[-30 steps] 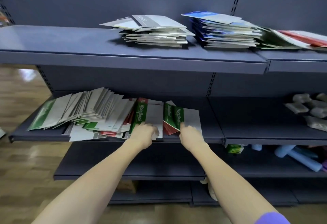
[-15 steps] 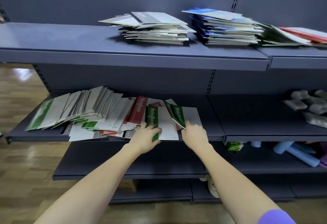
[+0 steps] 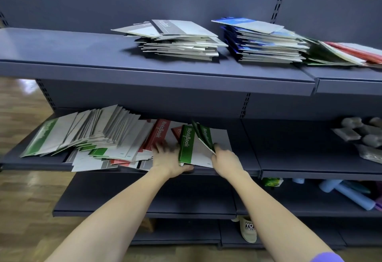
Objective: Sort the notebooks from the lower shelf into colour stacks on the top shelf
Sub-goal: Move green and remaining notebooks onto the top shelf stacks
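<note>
The top shelf (image 3: 82,54) carries a grey stack (image 3: 177,42), a blue stack (image 3: 262,42) and, at its right end, green and red notebooks (image 3: 341,54). The lower shelf (image 3: 244,158) bears a fanned spread of notebooks (image 3: 93,135) – left and middle – some overhanging its front edge.

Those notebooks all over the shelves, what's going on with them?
A person is sorting them by colour. On the lower shelf, the right hand pinches a couple of green notebooks, lifted at an angle, while the left hand holds another green notebook, thumb under its front edge. A loose pile still waits to their left. On the top shelf sit a grey stack, a blue stack, then green and red ones.
</note>
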`<action>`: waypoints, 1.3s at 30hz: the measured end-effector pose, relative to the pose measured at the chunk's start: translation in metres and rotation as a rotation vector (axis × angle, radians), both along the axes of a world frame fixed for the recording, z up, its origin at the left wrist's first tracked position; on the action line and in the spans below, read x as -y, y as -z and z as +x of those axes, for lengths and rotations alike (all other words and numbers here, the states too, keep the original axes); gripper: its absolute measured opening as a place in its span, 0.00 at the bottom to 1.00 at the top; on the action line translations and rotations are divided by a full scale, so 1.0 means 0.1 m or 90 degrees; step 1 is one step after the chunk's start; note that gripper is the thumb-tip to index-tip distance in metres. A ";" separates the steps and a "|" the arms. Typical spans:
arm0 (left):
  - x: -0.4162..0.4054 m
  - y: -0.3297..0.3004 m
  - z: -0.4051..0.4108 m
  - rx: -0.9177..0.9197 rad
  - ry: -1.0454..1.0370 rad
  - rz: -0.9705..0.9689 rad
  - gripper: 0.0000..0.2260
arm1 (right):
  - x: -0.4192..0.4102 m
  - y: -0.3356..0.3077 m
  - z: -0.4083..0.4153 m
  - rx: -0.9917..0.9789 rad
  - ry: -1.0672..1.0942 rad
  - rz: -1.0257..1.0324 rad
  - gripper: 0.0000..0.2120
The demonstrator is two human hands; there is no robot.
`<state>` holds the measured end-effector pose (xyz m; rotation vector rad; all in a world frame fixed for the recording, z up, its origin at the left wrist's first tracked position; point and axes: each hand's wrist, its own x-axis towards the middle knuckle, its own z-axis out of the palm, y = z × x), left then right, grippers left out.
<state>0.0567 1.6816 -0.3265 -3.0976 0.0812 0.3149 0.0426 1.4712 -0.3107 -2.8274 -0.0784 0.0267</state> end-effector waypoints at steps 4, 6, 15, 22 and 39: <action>0.13 -0.05 0.01 0.015 0.101 -0.043 0.39 | 0.03 0.00 0.13 -0.014 -0.046 -0.021 0.17; 0.18 -0.09 0.03 0.025 0.121 -0.090 0.36 | 0.04 0.00 0.20 -0.030 -0.065 -0.024 0.20; -0.35 -0.11 0.20 0.080 0.019 -0.186 0.19 | 0.03 -0.15 0.59 -0.175 -0.085 -0.018 0.09; -0.09 -0.16 0.34 0.006 -0.034 -0.297 0.15 | 0.07 0.18 0.93 -0.218 0.216 0.142 0.36; -0.11 -0.13 0.34 -0.080 0.023 -0.377 0.17 | -0.32 -0.07 0.88 -0.237 0.388 0.261 0.38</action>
